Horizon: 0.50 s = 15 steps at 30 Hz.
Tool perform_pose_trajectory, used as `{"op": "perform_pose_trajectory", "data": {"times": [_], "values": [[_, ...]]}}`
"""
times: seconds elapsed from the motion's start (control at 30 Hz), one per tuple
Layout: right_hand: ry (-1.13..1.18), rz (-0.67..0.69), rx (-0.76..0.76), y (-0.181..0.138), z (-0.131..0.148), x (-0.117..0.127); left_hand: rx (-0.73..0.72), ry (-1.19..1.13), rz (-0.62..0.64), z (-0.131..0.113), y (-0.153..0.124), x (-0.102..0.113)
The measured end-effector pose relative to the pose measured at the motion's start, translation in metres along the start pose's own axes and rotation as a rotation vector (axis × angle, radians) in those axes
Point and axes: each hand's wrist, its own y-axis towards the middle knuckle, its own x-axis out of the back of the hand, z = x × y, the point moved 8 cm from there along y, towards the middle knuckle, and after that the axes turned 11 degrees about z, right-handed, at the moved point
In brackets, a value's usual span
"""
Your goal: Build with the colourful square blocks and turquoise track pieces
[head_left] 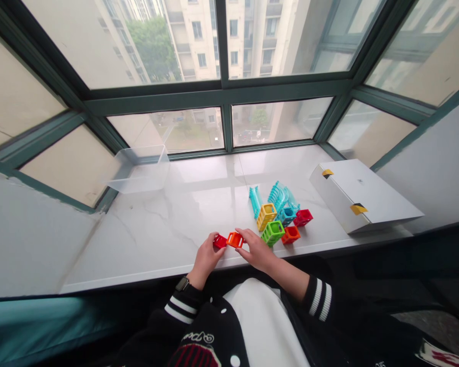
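My left hand (pixel 205 259) grips a red hollow plastic block (pixel 220 241) on the white marble sill (pixel 145 239). My right hand (pixel 255 250) holds an orange hollow block (pixel 235 239) by its right side, and this block touches the red one. Nearest my right hand stand a green lattice cube (pixel 273 233) and a yellow lattice cube (pixel 266 216). Farther right lie an orange-red block (pixel 291 234), a red block (pixel 303 217) and a blue block (pixel 287 216). Teal ribbed plastic track pieces (pixel 278 196) lie behind them, with a narrower teal strip (pixel 255 202) to their left.
A transparent plastic box (pixel 139 169) stands at the far left of the sill, against the window frame (pixel 218 97). A white cardboard box (pixel 361 196) with yellow tape lies at the right. The sill's front edge runs just below my hands.
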Motion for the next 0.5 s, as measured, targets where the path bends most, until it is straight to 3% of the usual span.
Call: {"op": "perform_pose_trajectory", "data": {"times": [0.27,0.37,0.5], "values": [[0.199,-0.111,0.181,-0.010,0.057,0.056,-0.076,-0.014,-0.030,-0.006,0.009,-0.015],[0.310,-0.093,0.134,-0.014,0.059,0.055,-0.105,-0.013,0.006,-0.019,0.009,-0.015],[0.493,-0.068,0.022,-0.014,0.044,0.040,-0.212,0.031,-0.049,-0.049,0.000,0.005]]}}
